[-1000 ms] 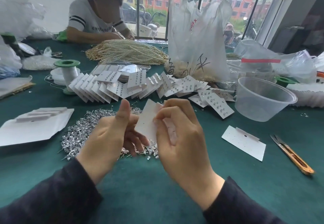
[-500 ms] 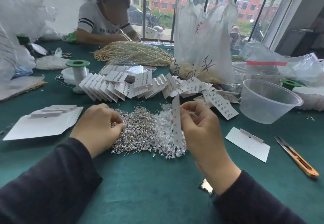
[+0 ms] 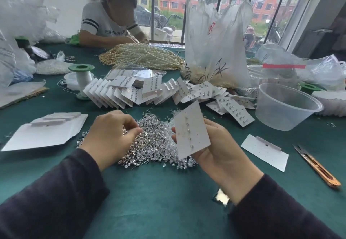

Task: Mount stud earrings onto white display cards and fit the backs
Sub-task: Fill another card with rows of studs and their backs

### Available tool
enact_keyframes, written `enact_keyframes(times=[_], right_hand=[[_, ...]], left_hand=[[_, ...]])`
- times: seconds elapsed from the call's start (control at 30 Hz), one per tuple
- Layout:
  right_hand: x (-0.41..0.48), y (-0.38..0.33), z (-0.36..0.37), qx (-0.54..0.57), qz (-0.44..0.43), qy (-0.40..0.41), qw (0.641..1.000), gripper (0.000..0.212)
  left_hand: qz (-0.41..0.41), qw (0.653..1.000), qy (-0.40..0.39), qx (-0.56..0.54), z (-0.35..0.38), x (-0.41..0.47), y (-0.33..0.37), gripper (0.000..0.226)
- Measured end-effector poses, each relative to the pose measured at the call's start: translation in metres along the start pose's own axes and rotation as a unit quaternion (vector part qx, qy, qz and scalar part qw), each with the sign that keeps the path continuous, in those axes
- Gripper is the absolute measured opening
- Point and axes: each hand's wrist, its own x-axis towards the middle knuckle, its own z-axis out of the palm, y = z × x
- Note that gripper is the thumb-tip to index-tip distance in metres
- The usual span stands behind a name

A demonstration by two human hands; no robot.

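Note:
My right hand (image 3: 219, 145) holds a white display card (image 3: 192, 130) upright with its face towards me; a column of several stud earrings runs down its left half. My left hand (image 3: 110, 132) rests on the pile of loose silver studs (image 3: 149, 141), fingers curled with thumb and forefinger pinched together; whether a stud is between them I cannot tell. Clear plastic backs (image 3: 179, 162) lie mixed along the pile's near right edge. A fan of filled cards (image 3: 131, 90) lies behind the pile.
One blank card (image 3: 265, 151) lies right of my hand, with thread snips (image 3: 316, 165) beyond it. A clear plastic tub (image 3: 284, 105) stands at right. Blank card stacks on white paper (image 3: 43, 134) lie left. A green spool (image 3: 81, 79), pearl strands (image 3: 142, 55), plastic bags and a seated person fill the back.
My right hand has turned the card from edge-on to face-on and lowered it slightly. My left hand, which left the card a second ago, stays in the stud pile.

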Motion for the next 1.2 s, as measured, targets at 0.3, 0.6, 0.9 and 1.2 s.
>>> enact_keyframes(times=[0.3, 0.6, 0.9, 1.2], right_hand=[[0.000, 0.000, -0.001, 0.058, 0.065, -0.036, 0.995, 0.032], [-0.001, 0.002, -0.001, 0.056, 0.097, -0.081, 0.990, 0.046], [-0.005, 0.011, 0.007, 0.061, 0.126, -0.196, 0.971, 0.039], [-0.005, 0.013, 0.006, 0.051, 0.123, -0.228, 0.964, 0.042]], left_hand=[[-0.034, 0.993, 0.005, -0.114, 0.001, 0.001, 0.001, 0.015], [-0.067, 0.931, -0.022, -0.358, -0.002, -0.003, 0.011, 0.013], [-0.011, 0.913, -0.002, -0.409, -0.003, -0.020, 0.037, 0.023], [-0.003, 0.918, 0.011, -0.397, -0.005, -0.023, 0.039, 0.018]])
